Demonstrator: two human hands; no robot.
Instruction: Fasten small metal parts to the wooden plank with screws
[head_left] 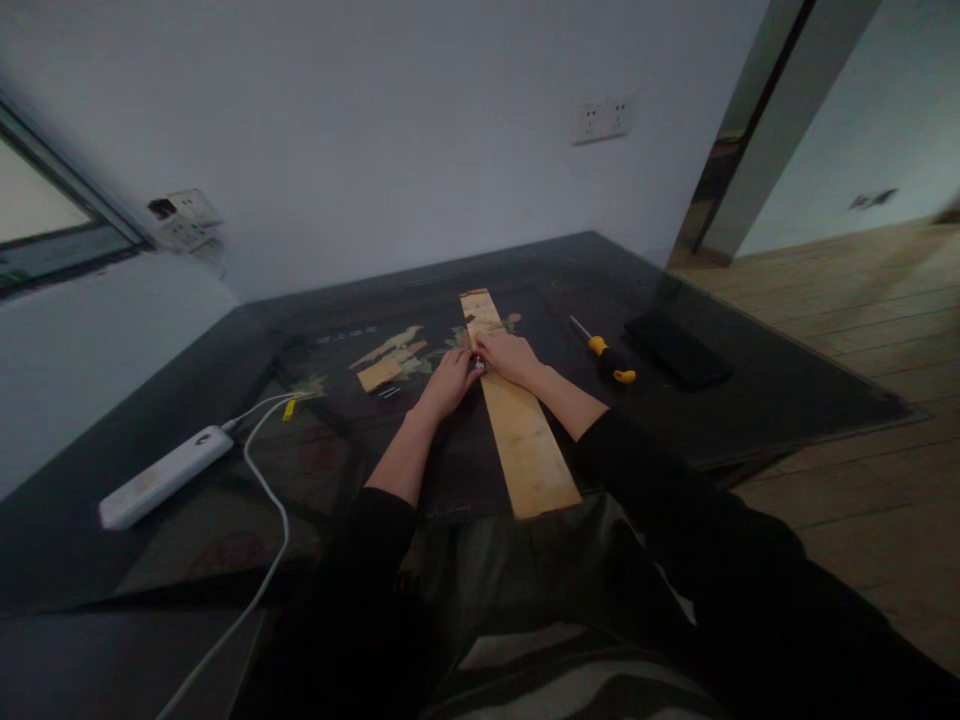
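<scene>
While we are leaning over the dark glass table (pixel 765 400), we are bringing both hands together on a long wooden plank (pixel 525 440) that is lying flat on it, running from just above our lap away toward the wall. Our left hand (pixel 448 383) is resting at the plank's left edge with its fingers curled and pointing toward the other hand; our right hand (pixel 510 357) is lying across the top of the plank, fingers bent downward. Where the fingertips of the two hands are meeting, we are pinching a small metallic piece (pixel 478 364) against the wood, but it is too small for us to tell what it is or which hand is actually gripping it. Neither hand is spread open; both are partly closed around that spot.

Left of the plank we are seeing a small wooden block (pixel 379 374) lying on the glass, well apart from our hands. Right of the plank, a yellow-handled screwdriver (pixel 604 352) is lying with its shaft pointing toward the wall, and beside it a black phone (pixel 677 349) is lying flat. Far to our left, a white power strip (pixel 165 476) is sitting on the table with its white cable (pixel 270 480) looping back toward us.
</scene>
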